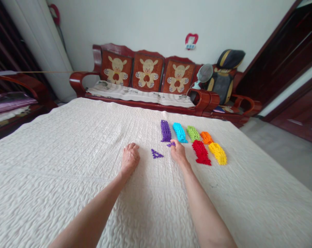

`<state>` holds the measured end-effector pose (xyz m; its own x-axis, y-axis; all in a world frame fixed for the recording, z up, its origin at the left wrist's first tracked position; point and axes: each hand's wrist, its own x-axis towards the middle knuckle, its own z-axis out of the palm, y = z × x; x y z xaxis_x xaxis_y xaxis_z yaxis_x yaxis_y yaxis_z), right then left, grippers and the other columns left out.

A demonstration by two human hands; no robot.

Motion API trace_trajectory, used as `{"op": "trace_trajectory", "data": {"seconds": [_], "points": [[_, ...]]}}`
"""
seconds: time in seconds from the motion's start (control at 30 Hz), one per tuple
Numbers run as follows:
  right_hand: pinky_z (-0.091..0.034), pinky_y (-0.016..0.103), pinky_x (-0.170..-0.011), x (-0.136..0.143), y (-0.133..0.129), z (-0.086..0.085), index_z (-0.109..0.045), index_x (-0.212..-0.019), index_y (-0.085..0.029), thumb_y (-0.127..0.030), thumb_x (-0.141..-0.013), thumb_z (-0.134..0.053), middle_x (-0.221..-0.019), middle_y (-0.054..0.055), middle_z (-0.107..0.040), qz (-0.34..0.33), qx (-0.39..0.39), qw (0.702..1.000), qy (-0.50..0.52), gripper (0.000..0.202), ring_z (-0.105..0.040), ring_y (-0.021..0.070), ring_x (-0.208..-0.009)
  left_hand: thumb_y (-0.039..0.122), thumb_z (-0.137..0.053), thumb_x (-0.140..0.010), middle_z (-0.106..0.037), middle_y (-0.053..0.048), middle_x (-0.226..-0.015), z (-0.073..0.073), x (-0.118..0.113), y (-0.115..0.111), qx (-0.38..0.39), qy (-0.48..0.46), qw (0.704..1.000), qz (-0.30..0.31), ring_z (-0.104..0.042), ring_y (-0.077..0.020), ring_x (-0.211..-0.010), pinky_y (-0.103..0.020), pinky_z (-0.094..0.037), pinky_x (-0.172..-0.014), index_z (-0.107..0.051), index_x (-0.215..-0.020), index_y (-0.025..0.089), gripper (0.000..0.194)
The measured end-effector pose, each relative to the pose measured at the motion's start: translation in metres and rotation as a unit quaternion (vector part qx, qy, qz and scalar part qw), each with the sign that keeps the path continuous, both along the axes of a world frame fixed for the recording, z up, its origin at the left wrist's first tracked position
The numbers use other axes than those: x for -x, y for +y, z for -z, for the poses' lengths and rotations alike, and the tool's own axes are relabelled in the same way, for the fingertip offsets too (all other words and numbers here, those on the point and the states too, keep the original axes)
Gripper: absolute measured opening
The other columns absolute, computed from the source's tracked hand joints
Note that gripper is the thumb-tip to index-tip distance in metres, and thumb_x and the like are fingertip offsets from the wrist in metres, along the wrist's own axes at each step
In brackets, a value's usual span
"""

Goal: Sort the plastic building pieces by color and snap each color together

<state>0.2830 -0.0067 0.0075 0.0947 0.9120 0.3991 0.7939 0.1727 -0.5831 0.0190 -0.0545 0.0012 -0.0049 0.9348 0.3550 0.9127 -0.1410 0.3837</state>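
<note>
My right hand (178,151) pinches a small purple piece (170,144) just in front of the purple stack (165,131). A purple triangle (156,154) lies flat on the cream quilted cover (75,155), between my two hands. My left hand (130,156) rests on the cover to the left of the triangle, its fingers curled under; whether anything is beneath them is hidden. Right of the purple stack lie a light blue stack (180,132), a green one (193,133) and an orange one (207,137). Nearer are a red stack (201,152) and a yellow one (218,153).
Beyond the covered surface stands a wooden sofa (99,74) with three bear cushions (147,73). A small fan (205,73) and a chair with a dark seat pad (221,84) are at the back right. Another wooden armchair (29,82) is at the left.
</note>
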Motion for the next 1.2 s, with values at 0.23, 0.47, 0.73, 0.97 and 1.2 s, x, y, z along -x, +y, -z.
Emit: {"op": "trace_trajectory", "data": {"seconds": [0.23, 0.47, 0.73, 0.97, 1.2], "points": [[-0.047, 0.037, -0.091, -0.003, -0.004, -0.006, -0.063, -0.108, -0.016, -0.021, -0.077, -0.048, -0.105, 0.012, -0.066, 0.041, -0.014, 0.999, -0.008, 0.034, -0.061, 0.0236, -0.101, 0.014, -0.039, -0.090, -0.062, -0.007, -0.119, 0.001, 0.001, 0.002, 0.005, 0.004, 1.000, 0.001, -0.053, -0.0222, -0.114, -0.037, -0.041, -0.096, -0.066, -0.104, 0.021, 0.031], [-0.046, 0.040, -0.088, 0.010, -0.019, -0.035, -0.062, -0.114, -0.011, -0.056, -0.085, -0.050, -0.116, 0.022, -0.060, 0.147, 0.214, 0.960, -0.105, 0.055, -0.061, 0.0312, -0.104, 0.014, -0.039, -0.090, -0.062, -0.008, -0.119, -0.002, 0.000, -0.001, 0.010, 0.003, 1.000, -0.002, -0.053, -0.0228, -0.114, -0.037, -0.040, -0.097, -0.066, -0.104, 0.021, 0.031], [-0.043, 0.041, -0.097, 0.048, -0.020, -0.046, -0.054, -0.126, -0.007, -0.043, -0.078, -0.061, -0.132, 0.023, -0.050, 0.105, 0.251, 0.946, -0.178, 0.061, -0.049, 0.0356, -0.122, 0.015, -0.040, -0.090, -0.063, -0.007, -0.117, 0.001, 0.001, 0.002, 0.013, -0.005, 1.000, 0.004, -0.053, -0.0225, -0.112, -0.037, -0.040, -0.097, -0.066, -0.105, 0.022, 0.031], [-0.046, 0.034, -0.087, 0.029, -0.016, -0.031, -0.066, -0.103, -0.014, -0.024, -0.074, -0.060, -0.105, 0.014, -0.065, 0.106, 0.164, 0.974, -0.114, 0.031, -0.061, 0.0249, -0.098, 0.016, -0.040, -0.089, -0.064, -0.006, -0.114, 0.008, 0.004, 0.006, -0.002, -0.007, 1.000, 0.012, -0.054, -0.0221, -0.108, -0.037, -0.040, -0.096, -0.066, -0.104, 0.023, 0.031], [-0.044, 0.035, -0.092, 0.033, 0.025, -0.019, -0.064, -0.097, -0.017, -0.028, -0.078, -0.060, -0.099, 0.009, -0.063, 0.080, -0.038, 0.996, -0.023, 0.023, -0.056, 0.0227, -0.100, 0.014, -0.042, -0.086, -0.064, -0.006, -0.117, 0.012, 0.006, 0.009, -0.004, -0.012, 1.000, 0.014, -0.054, -0.0234, -0.111, -0.038, -0.041, -0.096, -0.066, -0.105, 0.021, 0.032]]}}
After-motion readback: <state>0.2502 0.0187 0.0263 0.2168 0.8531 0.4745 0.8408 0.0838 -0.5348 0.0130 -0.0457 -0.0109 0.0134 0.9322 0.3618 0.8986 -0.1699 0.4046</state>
